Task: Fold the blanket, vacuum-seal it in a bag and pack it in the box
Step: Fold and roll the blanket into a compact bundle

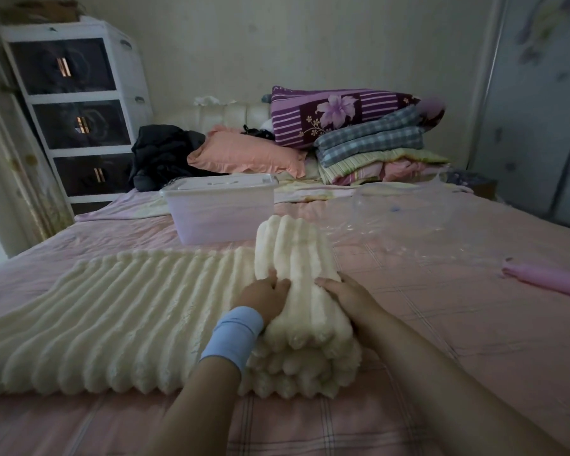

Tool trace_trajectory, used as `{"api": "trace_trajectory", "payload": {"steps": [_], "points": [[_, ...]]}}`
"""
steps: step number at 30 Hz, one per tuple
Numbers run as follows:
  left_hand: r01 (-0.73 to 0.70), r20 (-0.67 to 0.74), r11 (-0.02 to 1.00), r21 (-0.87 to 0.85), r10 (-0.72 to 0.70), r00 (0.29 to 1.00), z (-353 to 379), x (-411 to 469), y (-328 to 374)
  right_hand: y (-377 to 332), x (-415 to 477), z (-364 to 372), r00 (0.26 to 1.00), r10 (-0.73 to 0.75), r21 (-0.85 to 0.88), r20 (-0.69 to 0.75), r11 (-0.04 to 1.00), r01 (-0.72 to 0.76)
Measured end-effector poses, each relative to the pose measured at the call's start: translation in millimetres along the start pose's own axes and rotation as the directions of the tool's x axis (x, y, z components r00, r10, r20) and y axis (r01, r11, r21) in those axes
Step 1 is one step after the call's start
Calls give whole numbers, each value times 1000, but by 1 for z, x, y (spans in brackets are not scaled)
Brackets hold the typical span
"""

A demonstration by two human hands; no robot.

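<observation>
Pink checked bed (pixel 441 324), cream ribbed blanket (pixel 112 317) near the front, partly rolled at its right end, clear lidded plastic box (pixel 221 209) just beyond it, crumpled clear bag (pixel 408 218) to the right, pink tube (pixel 547 281) at far right, dark clothes (pixel 162 153), salmon pillow (pixel 247 153) and stacked folded bedding (pixel 375 149) by the headboard (pixel 224 115)

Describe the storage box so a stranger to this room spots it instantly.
Start at the pink bed. Beyond the cream ribbed blanket, in front of the salmon pillow, stands the box. It alone is rigid, translucent plastic with a lid.
</observation>
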State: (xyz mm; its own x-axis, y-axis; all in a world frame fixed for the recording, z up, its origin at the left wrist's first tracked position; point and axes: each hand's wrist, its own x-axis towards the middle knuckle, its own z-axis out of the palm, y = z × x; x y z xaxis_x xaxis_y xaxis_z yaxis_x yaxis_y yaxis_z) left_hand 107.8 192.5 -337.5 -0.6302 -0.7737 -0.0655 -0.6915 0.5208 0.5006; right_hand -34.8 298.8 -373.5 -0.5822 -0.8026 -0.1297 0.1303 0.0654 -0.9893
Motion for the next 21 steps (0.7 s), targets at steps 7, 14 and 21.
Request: {"api": "trace_trajectory", "payload": {"steps": [7, 14, 21], "points": [[-30, 58, 971, -239, 45, 997, 29, 8, 60, -47, -14, -59, 951, -173, -181, -255, 975, 129], [-113, 91, 978, 175, 99, 991, 47, 14, 81, -26, -16, -80, 952, -227, -534, -207, 841, 85], [-387, -91, 918, -80, 380, 920, 27, 14, 88, -24, -8, -44, 982, -189, -790, 23, 598, 133]]}}
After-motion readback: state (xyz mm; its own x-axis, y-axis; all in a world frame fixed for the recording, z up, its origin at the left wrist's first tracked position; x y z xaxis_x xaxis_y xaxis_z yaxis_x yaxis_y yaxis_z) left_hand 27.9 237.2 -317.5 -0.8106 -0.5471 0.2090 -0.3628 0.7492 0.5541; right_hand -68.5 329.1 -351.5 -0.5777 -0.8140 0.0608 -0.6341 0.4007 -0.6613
